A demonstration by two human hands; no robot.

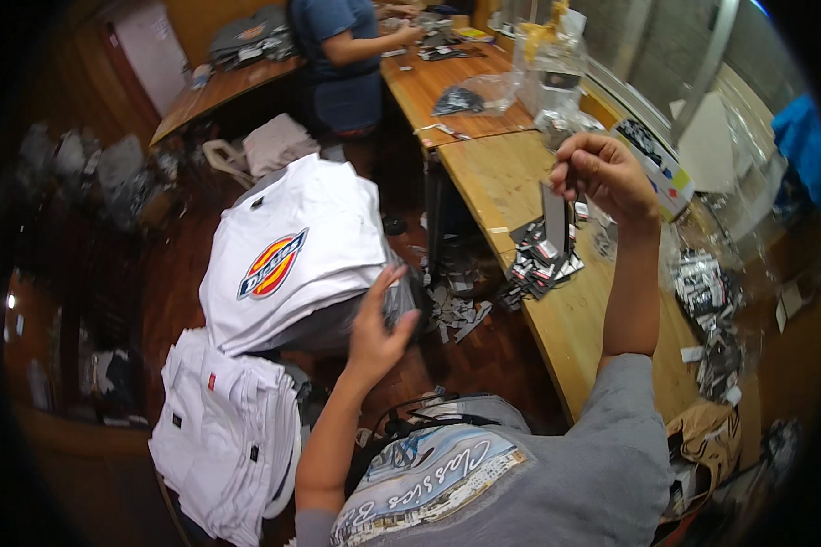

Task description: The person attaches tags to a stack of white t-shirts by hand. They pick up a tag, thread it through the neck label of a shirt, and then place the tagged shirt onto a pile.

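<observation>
My left hand [379, 333] is raised with its fingers apart and nothing in it, just right of a stack of white T-shirts [319, 210]. The top shirt bears a colourful oval print on its chest. My right hand [611, 178] is lifted over the wooden table, thumb and fingers pinched. Below the pinch hangs a long grey hang tag [556, 219]; any string holding it is too fine to make out. Under it lies a heap of black and white hang tags [543, 260]. Lower left is a second pile of white T-shirts [228, 438], with small labels at the necks.
The wooden table [493, 173] runs along my right side. Clear plastic bags [556, 64] and a carton [661, 164] stand beside the window. More tags [707, 292] lie at far right. A co-worker [342, 55] stands at the table's far end. Scraps [456, 310] litter the floor.
</observation>
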